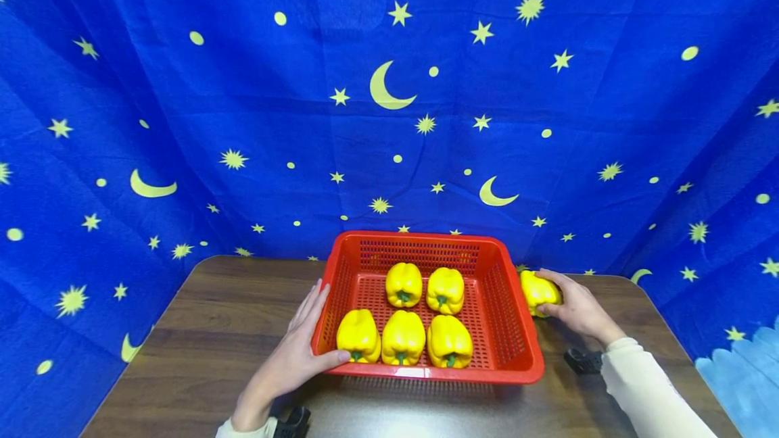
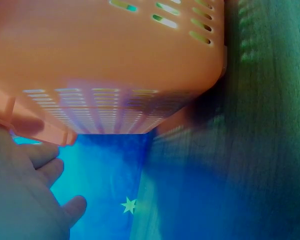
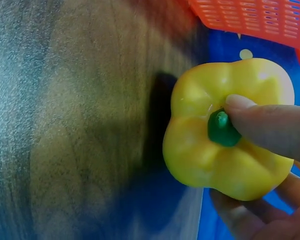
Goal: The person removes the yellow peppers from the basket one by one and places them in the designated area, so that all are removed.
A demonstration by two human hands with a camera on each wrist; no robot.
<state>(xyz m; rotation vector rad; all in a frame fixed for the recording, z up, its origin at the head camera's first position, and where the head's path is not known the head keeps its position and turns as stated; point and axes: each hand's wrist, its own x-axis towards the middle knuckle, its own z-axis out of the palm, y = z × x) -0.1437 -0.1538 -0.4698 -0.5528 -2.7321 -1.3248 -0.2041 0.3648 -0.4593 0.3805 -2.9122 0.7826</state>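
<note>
In the head view my right hand [image 1: 581, 306] holds a yellow bell pepper [image 1: 537, 291] just outside the basket's right wall. The right wrist view shows the thumb [image 3: 262, 125] beside the green stem [image 3: 222, 127] and fingers on the far side of the pepper [image 3: 200, 155]. My left hand [image 1: 298, 350] rests on the near left corner of the red plastic basket [image 1: 502, 374], thumb over the front rim and fingers extended along the left side. Inside lie several yellow peppers: three in the front row [image 1: 404, 336], two behind [image 1: 404, 284], stems toward me.
A brown wood-grain table [image 1: 219, 316] carries the basket. Behind it and at both sides hangs a blue cloth [image 1: 292, 120] with yellow moons and stars. Black wrist straps [image 1: 582, 360] show at both sleeves. Pale blue scalloped fabric [image 1: 745, 377] appears at the right edge.
</note>
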